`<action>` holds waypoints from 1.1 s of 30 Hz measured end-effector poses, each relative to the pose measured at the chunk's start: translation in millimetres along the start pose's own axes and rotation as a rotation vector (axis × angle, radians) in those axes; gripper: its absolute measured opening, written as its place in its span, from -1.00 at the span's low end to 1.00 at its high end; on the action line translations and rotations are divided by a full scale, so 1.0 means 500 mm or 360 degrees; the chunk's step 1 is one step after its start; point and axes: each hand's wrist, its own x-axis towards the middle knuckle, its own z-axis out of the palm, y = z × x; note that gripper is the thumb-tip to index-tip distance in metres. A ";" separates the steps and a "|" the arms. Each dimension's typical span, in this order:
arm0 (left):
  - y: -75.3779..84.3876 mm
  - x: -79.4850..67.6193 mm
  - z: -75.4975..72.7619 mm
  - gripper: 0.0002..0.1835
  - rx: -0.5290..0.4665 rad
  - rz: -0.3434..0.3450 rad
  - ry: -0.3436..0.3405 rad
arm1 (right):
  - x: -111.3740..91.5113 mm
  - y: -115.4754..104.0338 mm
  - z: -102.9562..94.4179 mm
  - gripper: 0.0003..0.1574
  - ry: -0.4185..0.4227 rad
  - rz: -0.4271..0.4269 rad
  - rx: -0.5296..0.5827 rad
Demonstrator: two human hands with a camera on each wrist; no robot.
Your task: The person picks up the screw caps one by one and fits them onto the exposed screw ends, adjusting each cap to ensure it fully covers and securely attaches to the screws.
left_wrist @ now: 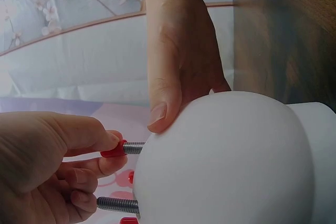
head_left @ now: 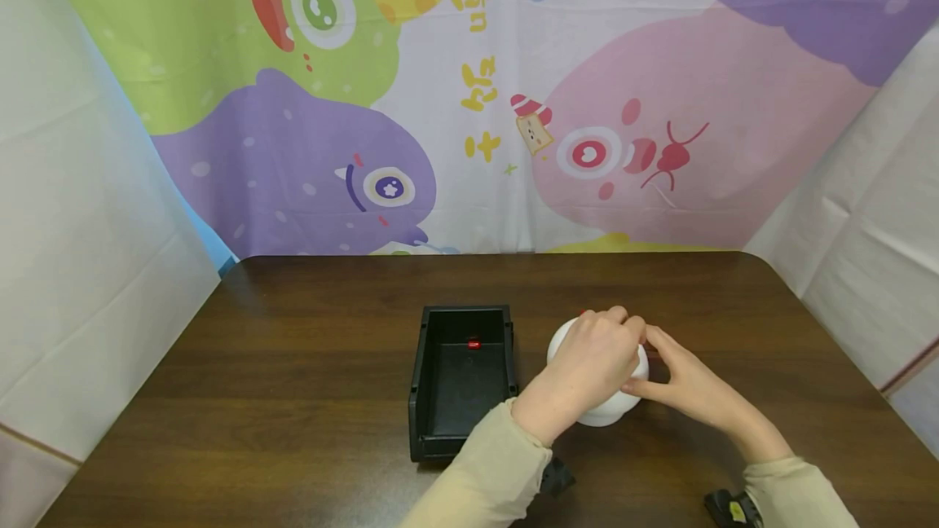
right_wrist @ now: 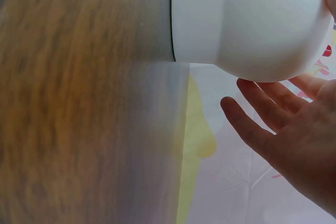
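A white rounded dome [left_wrist: 226, 156] on a wider-set white base [right_wrist: 197, 19] stands on the table, with threaded metal rods [left_wrist: 118, 205] sticking out of its top. My left hand [head_left: 597, 361] reaches over it from the left. Its thumb and fingers pinch a red nut [left_wrist: 114, 149] at the end of one rod, as the left wrist view shows. My right hand [head_left: 693, 389] holds the dome's right side between thumb and fingers; the little finger stands off it in the right wrist view. Other red pieces [left_wrist: 129, 220] show at the dome's top, partly hidden.
A black open bin [head_left: 462, 436] stands left of the dome, with a small red piece [head_left: 473, 344] inside near its far end. Both rest on a dark wooden table [head_left: 293, 373]. A printed cartoon curtain [head_left: 484, 202] hangs behind the table's far edge.
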 end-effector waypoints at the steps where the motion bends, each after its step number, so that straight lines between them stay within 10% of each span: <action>1: 0.000 0.000 -0.001 -0.96 -0.0005 0.0000 -0.0007 | 0.000 0.001 0.000 -0.31 -0.0001 0.0008 0.0000; 33: 0.008 -0.004 0.008 -0.87 0.0111 0.0034 -0.0001 | -0.002 -0.007 -0.001 -0.19 -0.0016 0.0010 -0.0017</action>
